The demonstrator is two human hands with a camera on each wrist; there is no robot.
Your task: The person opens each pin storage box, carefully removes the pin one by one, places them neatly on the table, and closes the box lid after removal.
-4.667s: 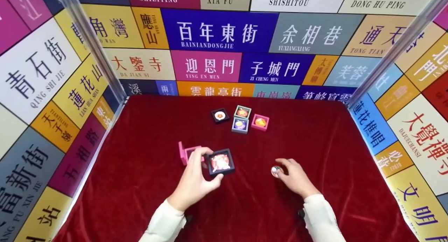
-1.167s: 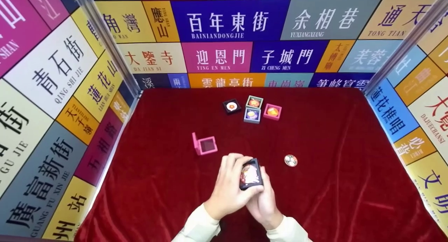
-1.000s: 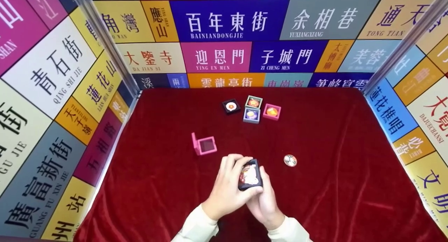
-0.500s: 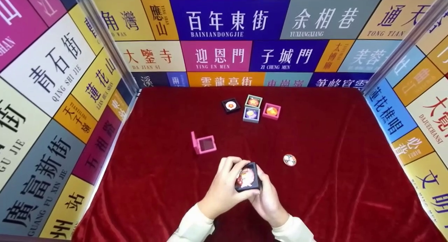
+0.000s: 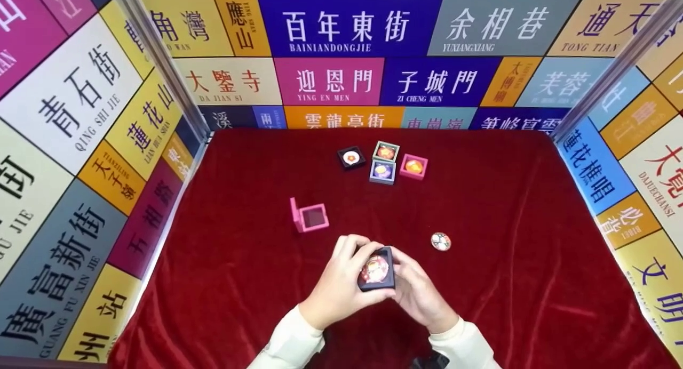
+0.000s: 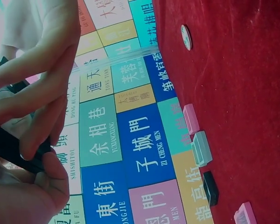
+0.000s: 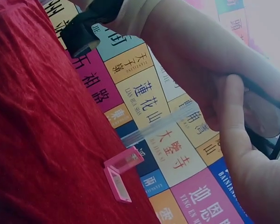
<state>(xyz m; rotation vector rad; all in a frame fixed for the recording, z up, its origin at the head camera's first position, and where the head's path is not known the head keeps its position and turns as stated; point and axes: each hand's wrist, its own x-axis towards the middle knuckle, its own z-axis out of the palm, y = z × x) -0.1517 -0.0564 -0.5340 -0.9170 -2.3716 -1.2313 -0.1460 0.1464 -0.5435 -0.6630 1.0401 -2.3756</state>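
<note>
A small black square display box [image 5: 390, 273], with a round red-and-white badge [image 5: 375, 269] inside, is held up over the cloth near the front. My left hand [image 5: 336, 286] grips it by the left side, fingers over the top edge and thumb along the bottom. My right hand [image 5: 424, 294] holds it from the right, its fingers reaching behind the box. In the right wrist view, one finger [image 7: 233, 98] lies against the back of the box, which has a clear window. An open pink display box [image 5: 314, 229] stands on the cloth to the left. A loose round badge [image 5: 441, 241] lies to the right.
Several badge boxes stand grouped at the back: black [image 5: 341, 165], green [image 5: 387, 144], grey-blue [image 5: 382, 182] and pink [image 5: 412, 176]. Dark red velvet cloth [image 5: 533, 283] covers the table. Walls with printed sign panels [image 5: 347, 27] enclose three sides.
The right hand has set the loose badge on the cloth and joined the left at the black box, brought nearer and rightward. Lately the box has tilted slightly and the right hand has shifted.
</note>
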